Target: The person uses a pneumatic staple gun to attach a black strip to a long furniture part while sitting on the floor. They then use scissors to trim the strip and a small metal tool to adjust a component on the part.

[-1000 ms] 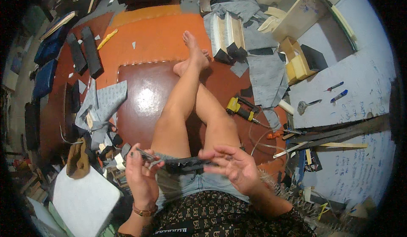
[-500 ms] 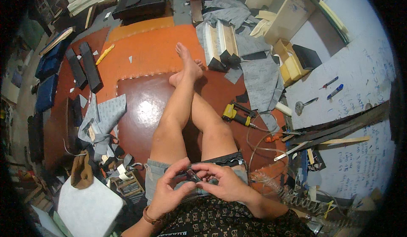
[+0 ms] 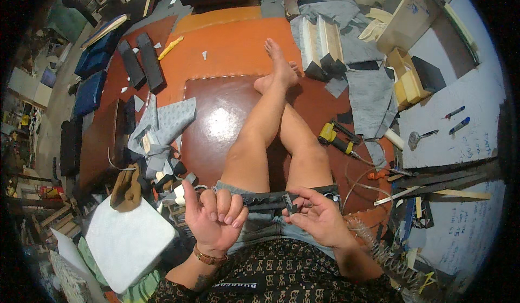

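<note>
My right hand (image 3: pixel 319 219) pinches a small dark-grey metal strip (image 3: pixel 291 204) between thumb and fingertips, above my lap. The strip is too small to tell its exact kind. To its left my left hand (image 3: pixel 214 216) is raised palm up, fingers loosely curled and thumb stretched away, with nothing in it. A long black strip of material (image 3: pixel 260 199) lies across my shorts, below and between the hands. Right of my knees, a yellow and black pneumatic staple gun (image 3: pixel 337 139) rests on the reddish-brown sheet (image 3: pixel 216 97), joined to a hose.
On my left are a white foam pad (image 3: pixel 127 240), a brown cloth piece (image 3: pixel 126 189) and grey fabric scraps (image 3: pixel 176 116). Two dark blocks (image 3: pixel 150 64) lie farther off. To the right are a coiled hose (image 3: pixel 379 249), a white board (image 3: pixel 439 118) with pens, and a yellow box (image 3: pixel 406 81).
My hands have come apart; the left has let go and lifted to the left, while the right keeps the small strip. The view has swung left.
</note>
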Action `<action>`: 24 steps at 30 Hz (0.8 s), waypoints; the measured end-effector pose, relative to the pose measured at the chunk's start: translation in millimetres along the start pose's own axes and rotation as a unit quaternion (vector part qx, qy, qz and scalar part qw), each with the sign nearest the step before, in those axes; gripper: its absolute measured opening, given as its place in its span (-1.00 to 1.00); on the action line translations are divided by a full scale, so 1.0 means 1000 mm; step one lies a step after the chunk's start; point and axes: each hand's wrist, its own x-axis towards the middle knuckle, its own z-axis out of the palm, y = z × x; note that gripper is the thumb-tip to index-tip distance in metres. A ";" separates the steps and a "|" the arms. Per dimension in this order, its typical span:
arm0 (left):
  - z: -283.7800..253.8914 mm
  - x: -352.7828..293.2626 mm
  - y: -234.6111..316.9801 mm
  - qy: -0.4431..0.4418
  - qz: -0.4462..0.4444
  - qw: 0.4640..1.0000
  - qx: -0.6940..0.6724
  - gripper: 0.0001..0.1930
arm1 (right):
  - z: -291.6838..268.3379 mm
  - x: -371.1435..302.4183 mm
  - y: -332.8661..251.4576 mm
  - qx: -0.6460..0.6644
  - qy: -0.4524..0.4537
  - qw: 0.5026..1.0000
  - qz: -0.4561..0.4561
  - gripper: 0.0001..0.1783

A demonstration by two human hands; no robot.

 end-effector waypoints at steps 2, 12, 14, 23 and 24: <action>-0.002 -0.001 0.000 -0.010 0.001 1.000 -0.005 -0.16 | 0.000 -0.002 -0.002 -0.006 -0.004 1.000 0.011 -0.38; -0.004 -0.002 0.000 -0.028 0.000 0.999 -0.015 -0.17 | 0.002 -0.001 -0.005 0.024 -0.015 1.000 0.009 -0.39; -0.006 -0.002 0.000 -0.028 0.003 1.000 -0.014 -0.17 | 0.002 -0.001 -0.004 0.037 -0.014 0.999 0.013 -0.42; -0.012 -0.001 -0.001 -0.050 -0.002 0.998 -0.022 -0.17 | 0.006 -0.001 -0.010 0.003 0.012 1.000 0.017 -0.35; -0.011 -0.001 -0.001 -0.049 -0.002 0.999 -0.022 -0.17 | 0.005 0.000 -0.010 0.006 0.005 1.000 0.020 -0.34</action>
